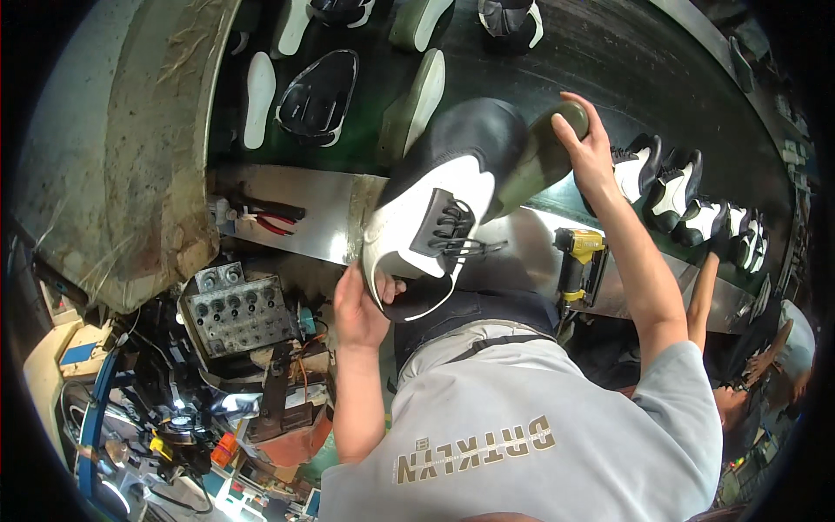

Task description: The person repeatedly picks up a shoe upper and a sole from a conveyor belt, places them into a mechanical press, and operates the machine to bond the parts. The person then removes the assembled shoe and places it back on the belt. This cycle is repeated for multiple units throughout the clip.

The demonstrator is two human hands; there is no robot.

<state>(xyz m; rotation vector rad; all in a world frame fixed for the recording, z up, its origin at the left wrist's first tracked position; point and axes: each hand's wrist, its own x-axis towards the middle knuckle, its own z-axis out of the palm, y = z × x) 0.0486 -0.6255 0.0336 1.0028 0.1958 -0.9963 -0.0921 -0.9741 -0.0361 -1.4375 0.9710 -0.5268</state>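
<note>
In my left hand (pixel 361 309) is a black-and-white shoe upper (pixel 439 204) with black laces. My fingers are closed on its collar, and its black toe points up and away from me. My right hand (pixel 587 148) grips one end of an olive-green shoe last (pixel 539 161), thumb on top and fingers round the far side. The last's other end passes behind the upper, so whether the two touch is hidden. Both are held over the near edge of a dark green conveyor belt (pixel 600 61).
On the belt lie a white insole (pixel 259 100), a black upper (pixel 320 96), and a last with a white sole (pixel 422 100). Lasted shoes (pixel 674 191) line the right, near another person's arm (pixel 703 300). Red-handled pliers (pixel 270 222) and a yellow-black nail gun (pixel 580 268) are along the metal ledge (pixel 304 196).
</note>
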